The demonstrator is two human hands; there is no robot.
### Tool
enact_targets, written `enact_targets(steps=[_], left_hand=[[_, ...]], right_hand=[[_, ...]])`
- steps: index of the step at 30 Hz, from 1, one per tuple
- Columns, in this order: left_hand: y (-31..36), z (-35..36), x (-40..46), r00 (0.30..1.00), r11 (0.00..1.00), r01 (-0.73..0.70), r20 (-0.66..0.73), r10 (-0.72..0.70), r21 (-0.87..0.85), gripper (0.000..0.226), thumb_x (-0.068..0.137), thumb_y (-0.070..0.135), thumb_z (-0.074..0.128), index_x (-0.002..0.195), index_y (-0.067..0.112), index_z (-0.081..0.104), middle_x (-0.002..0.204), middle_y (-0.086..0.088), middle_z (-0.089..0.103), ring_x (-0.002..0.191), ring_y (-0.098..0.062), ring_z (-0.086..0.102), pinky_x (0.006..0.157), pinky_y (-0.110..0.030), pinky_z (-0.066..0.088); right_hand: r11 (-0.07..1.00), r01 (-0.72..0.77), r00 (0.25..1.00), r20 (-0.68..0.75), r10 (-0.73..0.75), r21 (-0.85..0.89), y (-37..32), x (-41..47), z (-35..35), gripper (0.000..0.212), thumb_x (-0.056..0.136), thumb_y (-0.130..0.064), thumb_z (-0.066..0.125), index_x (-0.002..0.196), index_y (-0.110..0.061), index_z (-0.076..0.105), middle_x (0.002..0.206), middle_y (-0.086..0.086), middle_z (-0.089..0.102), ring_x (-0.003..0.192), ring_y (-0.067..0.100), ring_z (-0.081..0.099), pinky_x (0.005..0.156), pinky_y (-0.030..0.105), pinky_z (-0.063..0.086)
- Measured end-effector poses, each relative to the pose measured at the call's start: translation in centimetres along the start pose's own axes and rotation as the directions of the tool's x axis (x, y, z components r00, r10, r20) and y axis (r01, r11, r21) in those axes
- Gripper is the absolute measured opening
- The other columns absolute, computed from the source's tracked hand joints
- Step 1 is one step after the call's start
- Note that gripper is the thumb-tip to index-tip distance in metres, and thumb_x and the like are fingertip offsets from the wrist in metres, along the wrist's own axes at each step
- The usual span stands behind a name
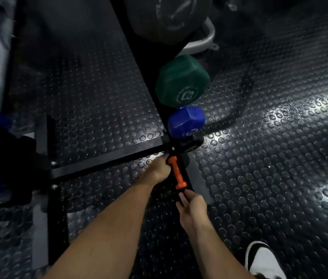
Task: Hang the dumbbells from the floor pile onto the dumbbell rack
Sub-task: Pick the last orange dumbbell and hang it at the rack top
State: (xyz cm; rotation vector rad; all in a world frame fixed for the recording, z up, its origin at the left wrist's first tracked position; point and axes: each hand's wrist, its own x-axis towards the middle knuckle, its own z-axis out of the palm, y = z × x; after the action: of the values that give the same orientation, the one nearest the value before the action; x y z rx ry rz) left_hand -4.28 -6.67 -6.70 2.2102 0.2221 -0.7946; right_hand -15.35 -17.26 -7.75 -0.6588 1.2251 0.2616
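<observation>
Between both hands | orange dumbbell [177, 172] axis runs near-far | left hand [160, 168] grips far end, right hand [192, 206] pinches near end | rack [106, 158] underneath

White emblem on green dumbbell [182, 82], lettering illegible.

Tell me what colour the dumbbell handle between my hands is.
Orange; the handle shows best in the head view, its only view.
</observation>
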Motion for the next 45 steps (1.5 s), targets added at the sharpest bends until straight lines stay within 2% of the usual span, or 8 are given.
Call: enact_targets(steps=[8, 14, 16, 19, 25, 27, 38, 45], left_hand=[[0.2, 2.0, 1.7, 0.998, 0.999, -0.032, -0.050, 0.032, 0.009, 0.044, 0.101, -0.001, 0.049, 0.144, 0.008, 0.054, 0.140, -0.012, 0.061, 0.124, -0.025, 0.058, 0.082, -0.013, 0.033], [-1.0, 0.8, 2.4, 0.993, 1.000, -0.015, -0.116, 0.016, 0.005, 0.035, 0.098, 0.002, 0.059, 0.133, 0.005, 0.065, 0.131, -0.016, 0.064, 0.123, -0.031, 0.061, 0.097, -0.022, 0.042], [-1.7, 0.2, 2.5, 0.991, 0.999, -0.010, -0.136, 0.005, -0.041, 0.035, 0.095, 0.002, 0.064, 0.129, 0.005, 0.068, 0.130, -0.015, 0.063, 0.122, -0.030, 0.063, 0.105, -0.029, 0.047], [-1.8, -1.1, 1.4, 0.987, 0.994, -0.052, -0.154, 0.038, -0.092, 0.031, 0.094, 0.002, 0.065, 0.124, 0.004, 0.071, 0.118, -0.009, 0.069, 0.107, -0.022, 0.066, 0.093, -0.028, 0.050], [-2.9, -5.3, -3.0, 0.988, 0.952, -0.007, -0.148, -0.040, -0.305, 0.014, 0.095, 0.019, 0.071, 0.103, 0.007, 0.070, 0.090, -0.013, 0.076, 0.077, -0.023, 0.075, 0.082, -0.037, 0.061], [-3.2, -7.0, -5.0, 0.993, 0.928, 0.006, -0.110, -0.050, -0.373, 0.012, 0.097, 0.015, 0.068, 0.106, 0.007, 0.066, 0.087, -0.016, 0.074, 0.061, -0.015, 0.071, 0.062, -0.029, 0.060], [-2.4, -21.6, -19.7, 0.982, 0.835, -0.190, -0.118, 0.151, -0.517, 0.030, 0.089, 0.013, 0.078, 0.117, 0.019, 0.073, 0.116, 0.002, 0.072, 0.107, -0.017, 0.068, 0.100, -0.038, 0.055], [1.3, -29.9, -31.0, 0.922, 0.814, -0.381, -0.248, 0.297, -0.439, 0.037, 0.081, -0.005, 0.080, 0.112, 0.012, 0.072, 0.072, 0.009, 0.067, 0.070, -0.001, 0.060, 0.066, -0.012, 0.047]], right_hand=[[0.996, 0.003, 0.996, 0.084, -0.010, 0.088, 0.4, 1.5, 0.1, 0.031, 0.101, 0.002, 0.046, 0.130, 0.005, 0.059, 0.136, 0.018, 0.061, 0.138, 0.028, 0.050, 0.125, 0.048, 0.027], [0.998, 0.054, 0.990, 0.126, -0.056, 0.024, 0.3, 1.5, 0.6, 0.026, 0.100, 0.000, 0.051, 0.120, 0.004, 0.066, 0.121, 0.014, 0.064, 0.119, 0.024, 0.056, 0.120, 0.041, 0.032], [0.997, 0.073, 0.986, 0.148, -0.071, -0.007, 0.2, 1.6, 0.7, 0.020, 0.101, 0.001, 0.049, 0.101, -0.004, 0.068, 0.093, 0.005, 0.061, 0.083, 0.012, 0.059, 0.089, 0.022, 0.049], [0.987, 0.127, 0.981, 0.160, -0.110, -0.096, 0.0, 1.1, 1.4, 0.027, 0.100, 0.002, 0.049, 0.081, -0.016, 0.055, 0.071, -0.004, 0.040, 0.048, 0.002, 0.034, 0.044, 0.010, 0.032], [0.890, 0.344, 0.938, 0.144, -0.314, -0.300, 0.5, -2.6, 2.9, 0.018, 0.098, -0.016, 0.070, 0.111, -0.015, 0.058, 0.100, 0.007, 0.064, 0.082, 0.013, 0.058, 0.087, 0.032, 0.050], [0.839, 0.412, 0.910, 0.193, -0.366, -0.355, 0.2, -4.0, 3.4, 0.021, 0.096, -0.017, 0.073, 0.112, -0.017, 0.060, 0.108, 0.005, 0.067, 0.089, 0.013, 0.060, 0.094, 0.035, 0.049], [0.530, 0.748, 0.652, 0.594, -0.471, -0.400, -2.9, -18.9, 11.0, 0.019, 0.096, -0.026, 0.073, 0.114, -0.020, 0.070, 0.111, 0.001, 0.074, 0.106, 0.017, 0.071, 0.097, 0.034, 0.056], [0.442, 0.859, 0.467, 0.751, -0.467, -0.259, -4.6, -31.2, 16.9, 0.016, 0.095, -0.023, 0.074, 0.107, -0.014, 0.076, 0.096, 0.004, 0.079, 0.092, 0.014, 0.074, 0.093, 0.034, 0.058]])
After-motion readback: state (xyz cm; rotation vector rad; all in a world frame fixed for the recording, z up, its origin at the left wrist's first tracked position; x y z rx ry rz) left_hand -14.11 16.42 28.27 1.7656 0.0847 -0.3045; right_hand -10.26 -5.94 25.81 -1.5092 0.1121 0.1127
